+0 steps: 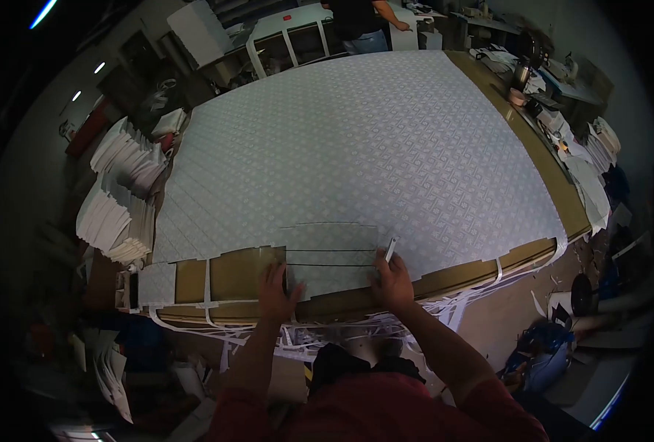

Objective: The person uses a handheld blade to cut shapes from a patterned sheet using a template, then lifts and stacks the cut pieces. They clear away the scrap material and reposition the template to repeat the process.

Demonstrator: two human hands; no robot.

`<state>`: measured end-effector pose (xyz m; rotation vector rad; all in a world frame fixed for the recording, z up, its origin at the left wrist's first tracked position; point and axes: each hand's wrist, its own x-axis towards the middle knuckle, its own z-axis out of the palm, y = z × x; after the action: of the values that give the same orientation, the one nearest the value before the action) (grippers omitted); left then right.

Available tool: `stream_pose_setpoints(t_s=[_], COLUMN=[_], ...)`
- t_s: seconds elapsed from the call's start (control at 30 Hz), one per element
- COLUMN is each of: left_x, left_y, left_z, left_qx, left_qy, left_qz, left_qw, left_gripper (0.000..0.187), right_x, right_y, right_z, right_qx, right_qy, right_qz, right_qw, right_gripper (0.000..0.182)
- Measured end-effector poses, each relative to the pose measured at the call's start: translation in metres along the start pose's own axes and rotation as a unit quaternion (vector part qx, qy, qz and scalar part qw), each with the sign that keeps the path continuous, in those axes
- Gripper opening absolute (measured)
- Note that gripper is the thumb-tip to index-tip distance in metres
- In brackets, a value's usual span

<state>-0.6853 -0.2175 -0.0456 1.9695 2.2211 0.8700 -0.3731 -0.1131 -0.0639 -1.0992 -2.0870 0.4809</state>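
A patterned pale fabric sheet [268, 155] covers most of the big table, its front edge cut in steps. Between my hands lies a smaller cut panel [334, 276] of the same fabric, crossed by two dark lines. My left hand [277, 291] rests at the panel's left edge, fingers apart and stretched forward. At the panel's right edge, my right hand [394, 281] is closed around a slim pale cutter knife [391, 249] that points up and away from me.
Brown board [227, 278] shows along the table's front. White offcut strips [452, 313] hang below that edge. Folded cloth stacks [117, 217] stand at left. Papers and a metal flask [521, 76] sit along the right side. Across the table stands another person [360, 26].
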Motion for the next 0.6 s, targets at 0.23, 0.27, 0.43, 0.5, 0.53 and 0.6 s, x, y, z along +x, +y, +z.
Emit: stream_pose_setpoints(t_s=[0.23,0.27,0.43,0.5,0.53,0.6], left_x=[-0.003,0.0,-0.001,0.002,0.002,0.005], left_y=[-0.004,-0.006,-0.024,-0.013,-0.009,-0.008], left_z=[-0.005,-0.004,-0.001,-0.003,-0.01,-0.012], left_qx=[-0.008,-0.013,-0.053,-0.072,-0.078,-0.078], left_qy=[-0.022,-0.022,-0.071,-0.064,-0.07,-0.051], left_qz=[0.066,0.082,0.097,0.08,0.068,0.075], left_qw=[0.998,0.996,0.991,0.992,0.992,0.993], left_gripper=[0.058,0.058,0.061,0.064,0.066,0.071], right_x=[-0.005,-0.003,0.002,0.0,-0.001,0.006], right_y=[0.003,0.005,0.008,0.012,0.003,-0.003], right_z=[-0.001,0.0,0.011,0.009,0.004,0.003], right_qx=[-0.044,-0.057,-0.131,-0.097,-0.112,-0.128], right_qy=[0.05,0.051,0.057,0.058,0.053,0.046], right_qz=[-0.038,-0.028,-0.02,0.025,0.023,0.022], right_qw=[0.997,0.997,0.99,0.993,0.992,0.99], right_gripper=[0.067,0.065,0.057,0.049,0.047,0.043])
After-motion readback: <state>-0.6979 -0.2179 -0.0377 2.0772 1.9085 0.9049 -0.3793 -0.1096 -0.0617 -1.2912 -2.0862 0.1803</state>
